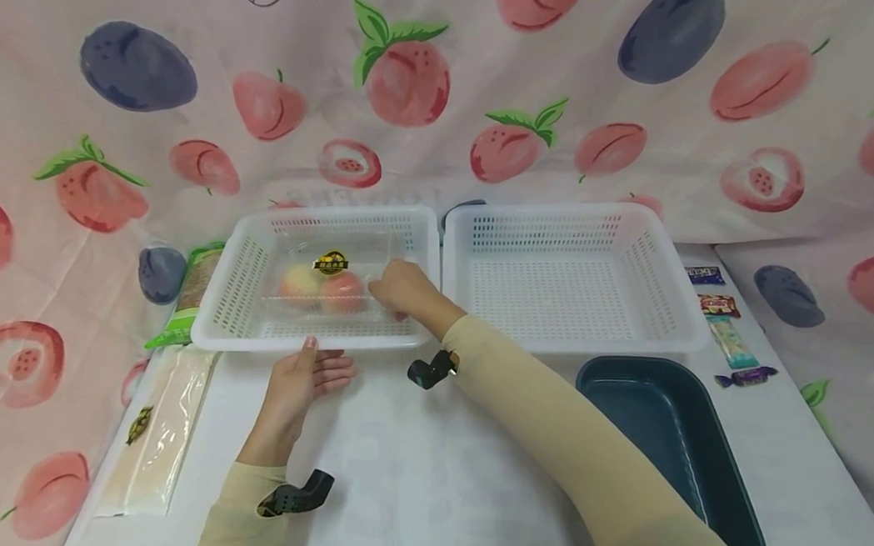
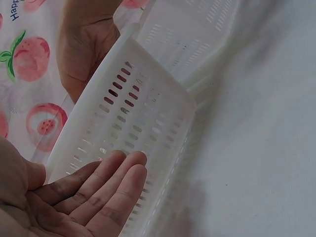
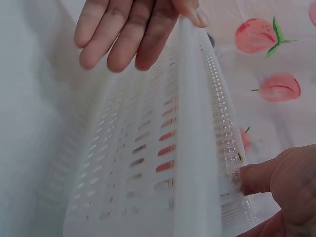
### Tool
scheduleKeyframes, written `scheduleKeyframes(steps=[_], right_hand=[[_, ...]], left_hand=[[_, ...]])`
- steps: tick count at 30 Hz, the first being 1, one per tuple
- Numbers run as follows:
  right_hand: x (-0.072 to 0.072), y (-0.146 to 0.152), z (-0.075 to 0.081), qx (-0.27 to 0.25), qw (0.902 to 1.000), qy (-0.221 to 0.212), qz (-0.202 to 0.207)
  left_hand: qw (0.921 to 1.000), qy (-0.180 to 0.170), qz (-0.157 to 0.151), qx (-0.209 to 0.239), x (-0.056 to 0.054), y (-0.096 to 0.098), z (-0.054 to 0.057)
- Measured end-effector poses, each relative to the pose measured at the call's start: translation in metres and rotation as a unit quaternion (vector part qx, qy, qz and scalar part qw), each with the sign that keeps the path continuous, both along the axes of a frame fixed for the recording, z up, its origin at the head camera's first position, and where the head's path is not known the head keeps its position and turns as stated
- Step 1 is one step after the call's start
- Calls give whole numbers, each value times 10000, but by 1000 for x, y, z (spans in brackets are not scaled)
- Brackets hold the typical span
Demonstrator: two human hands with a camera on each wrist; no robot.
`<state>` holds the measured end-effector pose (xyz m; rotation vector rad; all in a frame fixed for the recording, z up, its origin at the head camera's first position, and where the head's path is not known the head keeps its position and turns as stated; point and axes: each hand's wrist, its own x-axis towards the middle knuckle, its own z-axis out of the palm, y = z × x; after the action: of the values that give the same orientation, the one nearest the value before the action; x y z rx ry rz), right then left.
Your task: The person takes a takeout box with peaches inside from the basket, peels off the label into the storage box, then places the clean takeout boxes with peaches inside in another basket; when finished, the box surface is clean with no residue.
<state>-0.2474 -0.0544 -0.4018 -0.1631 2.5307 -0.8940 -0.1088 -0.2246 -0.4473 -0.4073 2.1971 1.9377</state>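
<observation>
A clear plastic fruit box (image 1: 364, 248) with a black and gold label lies in the left white basket (image 1: 238, 335). Yellowish and red round fruit (image 1: 342, 292) shows through its lid. My right hand (image 1: 411, 294) reaches over the front rim and grips the box's right end; its thumb (image 3: 259, 178) touches the plastic in the right wrist view, while the other fingers are mostly hidden. At the front of the same basket, my left hand (image 1: 297, 386) has its fingers straight along the outer wall and its thumb up at the rim.
A second white basket (image 1: 577, 346) adjoins on the right, with a dark blue tray (image 1: 641, 411) in front. Several small wrapped snacks (image 1: 733, 342) lie at the right edge. On the left are a green bag (image 1: 184, 318) and a long clear packet of pale contents (image 1: 165, 432).
</observation>
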Motion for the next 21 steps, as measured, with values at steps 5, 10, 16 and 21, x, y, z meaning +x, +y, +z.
scheduleKeyframes(steps=[5, 10, 16, 21], right_hand=[[4, 2, 4, -312, 9990, -89, -292], [6, 4, 7, -590, 9971, -70, -474], [5, 8, 10, -1059, 9918, -123, -704], [5, 12, 13, -1079, 9920, -176, -639]], left_hand=[[10000, 20, -39, 6, 0, 0, 0], [10000, 20, -16, 21, -1, 0, 0], [10000, 14, 4, 73, 0, 0, 0], [9999, -17, -2, 102, 0, 0, 0]])
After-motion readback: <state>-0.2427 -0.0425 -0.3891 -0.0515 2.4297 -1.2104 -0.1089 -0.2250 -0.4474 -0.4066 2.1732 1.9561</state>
